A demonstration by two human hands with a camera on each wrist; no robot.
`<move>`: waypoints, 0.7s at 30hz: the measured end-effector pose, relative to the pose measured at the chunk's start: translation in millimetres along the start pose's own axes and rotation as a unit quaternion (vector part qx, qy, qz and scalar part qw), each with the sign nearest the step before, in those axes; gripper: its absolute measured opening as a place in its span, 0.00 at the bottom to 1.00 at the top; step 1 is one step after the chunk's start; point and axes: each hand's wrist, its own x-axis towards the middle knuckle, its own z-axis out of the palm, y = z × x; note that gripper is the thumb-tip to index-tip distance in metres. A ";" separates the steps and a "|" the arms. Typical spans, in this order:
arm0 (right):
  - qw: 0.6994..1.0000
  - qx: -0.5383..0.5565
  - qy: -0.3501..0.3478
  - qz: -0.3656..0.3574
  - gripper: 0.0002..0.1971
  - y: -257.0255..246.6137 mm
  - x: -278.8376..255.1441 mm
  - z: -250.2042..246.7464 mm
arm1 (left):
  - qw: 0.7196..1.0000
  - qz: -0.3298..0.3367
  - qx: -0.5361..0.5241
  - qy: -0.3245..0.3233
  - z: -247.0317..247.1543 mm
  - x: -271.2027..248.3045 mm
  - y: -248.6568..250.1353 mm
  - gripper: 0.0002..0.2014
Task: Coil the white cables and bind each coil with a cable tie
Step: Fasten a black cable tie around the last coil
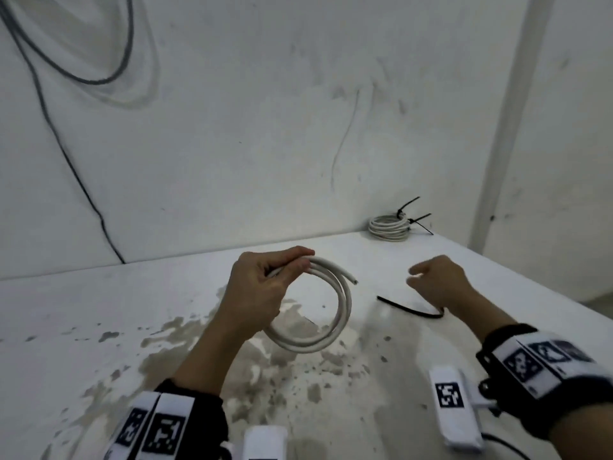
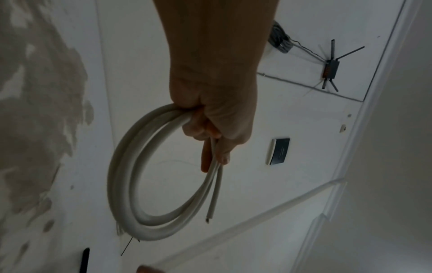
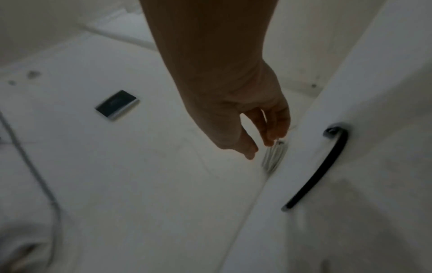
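Observation:
My left hand (image 1: pixel 262 287) grips the top of a white cable coil (image 1: pixel 335 322) of about three loops, held just above the table (image 1: pixel 99 310); one cut end sticks out to the right. In the left wrist view the coil (image 2: pixel 126 175) hangs from the curled fingers (image 2: pixel 205 133). A loose black cable tie (image 1: pixel 409 308) lies on the table right of the coil. My right hand (image 1: pixel 438 280) hovers above that tie, fingers loosely bent, holding nothing. The right wrist view shows the tie (image 3: pixel 320 170) beside the relaxed fingers (image 3: pixel 273 129).
A finished white coil (image 1: pixel 388 228) bound with black ties sits at the table's far right corner against the wall. A dark cable (image 1: pixel 66 154) runs down the wall at left. The table's right edge (image 1: pixel 530 283) drops off close to my right hand.

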 end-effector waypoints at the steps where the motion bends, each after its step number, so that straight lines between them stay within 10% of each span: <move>1: 0.996 -0.082 -0.028 0.023 0.19 16.8 10.1 2.4 | 1.000 -0.002 0.001 -0.009 3.9 0.3 -1.5 0.10; 7: 0.975 -0.188 -0.094 0.070 0.17 59.2 30.2 23.8 | 0.996 -0.060 -0.061 -0.009 10.8 1.3 -22.0 0.07; 12: 0.994 -0.095 -0.012 0.053 0.11 42.8 34.6 34.2 | 0.991 -0.086 -0.099 -0.013 -2.9 0.4 -21.1 0.08; 15: 0.990 0.065 0.062 -0.112 0.07 -12.9 19.1 35.2 | 0.990 -0.095 -0.107 -0.008 -16.1 3.4 -20.1 0.08; 18: 0.915 0.187 0.106 -0.343 0.07 -87.4 -18.7 26.5 | 0.986 -0.105 -0.130 0.003 -27.3 6.2 -19.6 0.08; 21: 0.879 0.253 0.049 -0.401 0.07 -126.9 -39.7 22.5 | 0.985 -0.110 -0.128 0.026 -37.0 8.1 -21.4 0.08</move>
